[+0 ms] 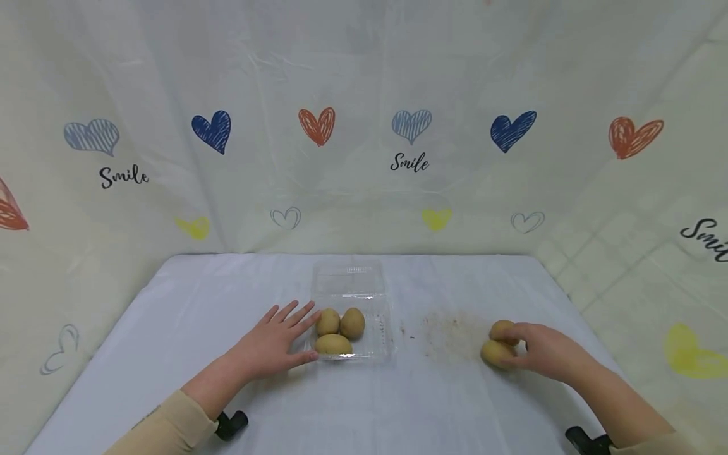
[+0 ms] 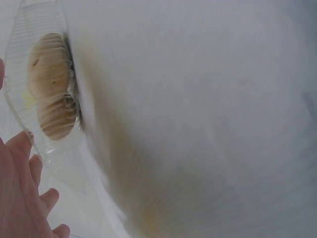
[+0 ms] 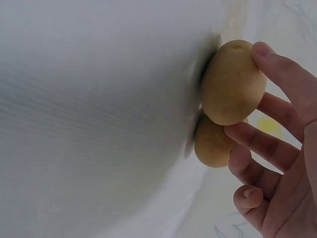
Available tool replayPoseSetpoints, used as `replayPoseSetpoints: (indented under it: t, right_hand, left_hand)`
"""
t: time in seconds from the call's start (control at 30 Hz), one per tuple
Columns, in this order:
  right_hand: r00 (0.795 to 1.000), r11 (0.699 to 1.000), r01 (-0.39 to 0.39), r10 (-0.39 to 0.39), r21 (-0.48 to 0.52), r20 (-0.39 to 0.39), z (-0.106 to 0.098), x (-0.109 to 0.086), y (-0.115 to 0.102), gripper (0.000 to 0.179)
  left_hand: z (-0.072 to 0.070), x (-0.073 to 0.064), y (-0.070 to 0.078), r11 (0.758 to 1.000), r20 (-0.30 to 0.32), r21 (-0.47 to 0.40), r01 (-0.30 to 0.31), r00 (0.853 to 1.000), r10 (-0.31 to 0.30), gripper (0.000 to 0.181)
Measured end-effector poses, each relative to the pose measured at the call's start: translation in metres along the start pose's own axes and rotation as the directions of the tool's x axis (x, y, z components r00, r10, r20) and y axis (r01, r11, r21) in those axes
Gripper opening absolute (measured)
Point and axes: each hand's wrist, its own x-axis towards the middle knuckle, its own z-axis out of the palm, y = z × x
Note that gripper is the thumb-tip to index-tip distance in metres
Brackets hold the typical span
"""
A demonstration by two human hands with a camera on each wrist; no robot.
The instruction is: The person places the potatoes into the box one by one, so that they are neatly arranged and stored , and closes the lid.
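Note:
A clear plastic clamshell box lies with its lid folded back, and three potatoes sit in its base. My left hand has its fingers spread at the box's left side, with the thumb at the near corner. In the left wrist view, potatoes show through the ribbed wall, and a fingertip touches the rim. To the right, two more potatoes rest side by side on the cloth. My right hand pinches the nearer potato between thumb and fingers; the farther potato lies against it, beside the fingertips.
White cloth covers the table. Brownish stains and small dark crumbs mark it between the box and the right-hand potatoes. Behind stands a pale curtain printed with hearts and words. A dark strap mount is on my left wrist.

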Motion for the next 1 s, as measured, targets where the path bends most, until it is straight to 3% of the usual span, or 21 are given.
replayPoseSetpoints:
  t: [0.33,0.63,0.87,1.0]
  right_hand:
    - [0.999,0.988,0.052,-0.050,-0.148,0.018,0.011,0.006,-0.008,0.055]
    - [0.998,0.983,0.050,-0.043,-0.177,0.042,0.011,0.008,-0.012,0.055]
    - [0.988,0.968,0.152,-0.155,-0.200,0.005,0.007,0.011,-0.017,0.046]
    - [0.984,0.964,0.174,-0.176,-0.199,0.006,0.003,0.016,-0.024,0.045]
  left_hand:
    - [-0.002,-0.003,0.001,1.000,0.004,-0.011,0.003,1.000,-0.003,0.085]
    - [-0.005,-0.002,0.001,1.000,0.009,0.007,-0.008,1.000,0.008,0.086]
    - [-0.006,-0.001,0.002,1.000,0.015,-0.008,-0.002,1.000,0.002,0.085]
    - [-0.006,-0.001,0.002,1.000,0.020,-0.008,0.001,1.000,0.000,0.084]
